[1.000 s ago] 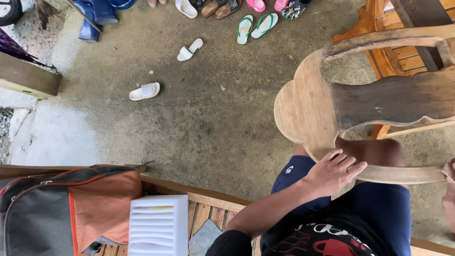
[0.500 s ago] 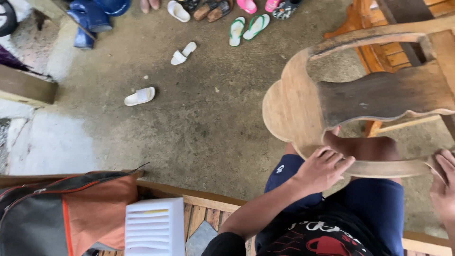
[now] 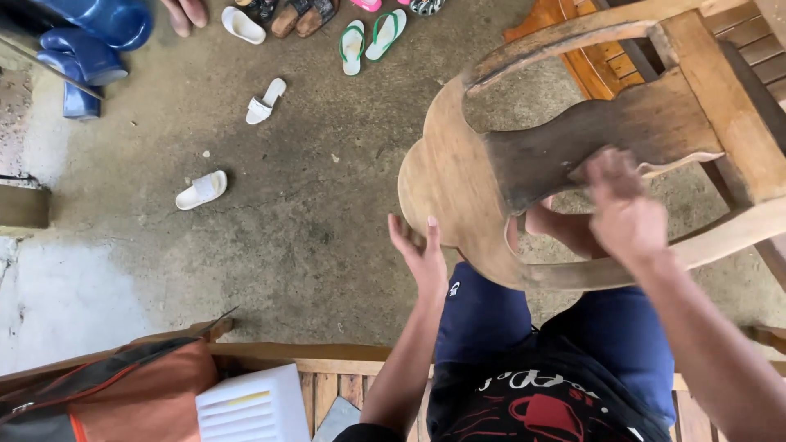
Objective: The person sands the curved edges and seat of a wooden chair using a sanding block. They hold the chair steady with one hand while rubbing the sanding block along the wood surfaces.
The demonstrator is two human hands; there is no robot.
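A wooden chair (image 3: 483, 164) lies tilted over my lap, its rounded seat towards me and its dark carved back slat to the right. My left hand (image 3: 419, 255) is open, fingers spread, at the lower edge of the seat. My right hand (image 3: 624, 209) is blurred, hovering over the back slat near the curved lower rail; whether it touches the wood is unclear. I sit in dark blue shorts (image 3: 565, 344) and a black printed shirt.
Concrete floor with scattered white sandals (image 3: 201, 190), green flip-flops (image 3: 372, 34) and blue boots (image 3: 90, 41) at top left. Another person's toes (image 3: 187, 11) show at the top. A wooden bench (image 3: 327, 368) under me holds an orange-grey bag (image 3: 106, 393) and a white box (image 3: 246, 405).
My left hand has left the curved rail and now sits open at the seat's edge. My right hand has risen from the right rail end to the back slat. The chair has shifted closer.
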